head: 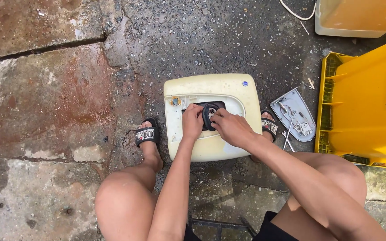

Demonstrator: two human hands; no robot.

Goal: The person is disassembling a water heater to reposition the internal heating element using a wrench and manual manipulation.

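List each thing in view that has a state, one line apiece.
Cream appliance housing: lying flat, inner opening exposed.
Black rubber ring: at the opening, gripped by both hands.
Left hand: gripping the ring.
Right hand: gripping the ring.
Grey cover plate: detached, inner side up.
Yellow bin: tipped on its side.

The ground (228,40) is wet dark asphalt at centre and top, with cracked reddish concrete slabs (45,98) filling the left of the frame. A cream casing (228,87) lies flat at centre. Just right of it lie a grey cover plate (291,105) and a small wrench (287,139). A yellow bin (367,102) lies at right, a cream tub (358,18) at upper right.
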